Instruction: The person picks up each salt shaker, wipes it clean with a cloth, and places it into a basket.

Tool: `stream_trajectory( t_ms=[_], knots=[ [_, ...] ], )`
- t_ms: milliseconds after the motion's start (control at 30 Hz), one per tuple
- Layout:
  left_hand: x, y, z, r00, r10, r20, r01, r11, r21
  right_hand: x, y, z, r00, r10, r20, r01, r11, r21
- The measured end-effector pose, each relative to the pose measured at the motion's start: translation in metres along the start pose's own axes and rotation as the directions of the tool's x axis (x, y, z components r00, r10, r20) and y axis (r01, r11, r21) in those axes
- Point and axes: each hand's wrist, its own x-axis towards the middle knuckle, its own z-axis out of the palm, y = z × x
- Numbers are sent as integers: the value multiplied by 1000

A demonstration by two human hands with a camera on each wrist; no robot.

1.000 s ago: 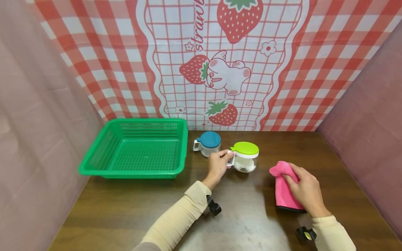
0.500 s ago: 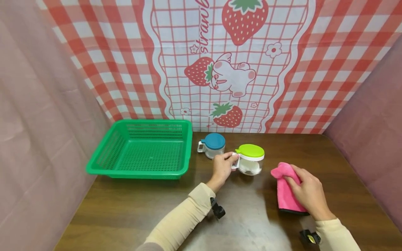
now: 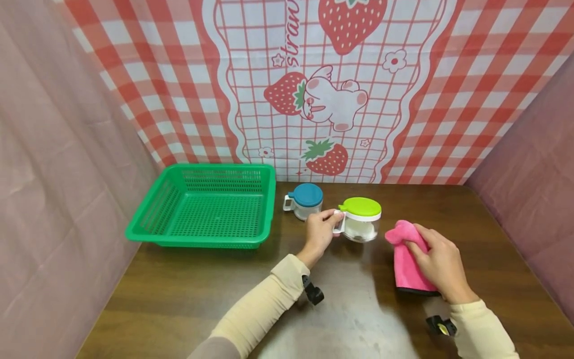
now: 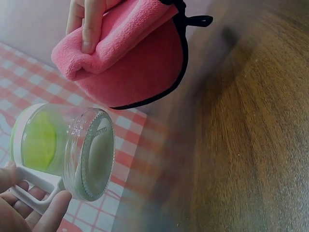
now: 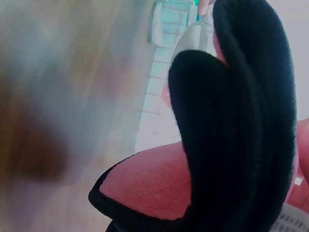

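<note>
A clear seasoning jar (image 3: 360, 228) with a lime-green lid (image 3: 362, 206) and white contents is held by its white handle. My left hand (image 3: 319, 233) pinches that handle between thumb and fingers. From the left wrist, the jar (image 4: 72, 150) appears tipped on its side, its ribbed glass base showing. Just right of the jar, my right hand (image 3: 441, 262) grips a folded pink cloth (image 3: 410, 264) with black edging. In the right wrist view the dark edging (image 5: 231, 111) covers much of the picture and hides most of the hand.
Behind my left hand stands a second jar (image 3: 306, 212) with a blue lid (image 3: 308, 195). A green plastic basket (image 3: 202, 245) sits on the left of the brown wooden table (image 3: 188, 284). Checked strawberry fabric (image 3: 251, 124) hangs along the back, with pinkish cloth walls at both sides.
The gap between the green-lidded jar and the pink cloth has narrowed; both hands keep their grips. The head view has shifted a little. The blue-lidded jar and basket stay put.
</note>
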Motion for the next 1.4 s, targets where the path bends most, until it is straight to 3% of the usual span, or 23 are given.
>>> stream_trajectory(
  t_ms=[267, 700, 1400],
  knots=[
    [-8, 0, 1, 1000, -10, -6, 10, 999, -39, 2, -7, 3, 1000, -12, -3, 12, 1000, -3],
    [-11, 1, 5, 999, 16, -48, -19, 997, -70, 13, -23, 12, 992, -112, -63, 111, 994, -23],
    [-16, 1, 16, 995, 31, -97, -39, 996, -81, 21, -49, 23, 970, -191, -149, 169, 974, -152]
  ],
)
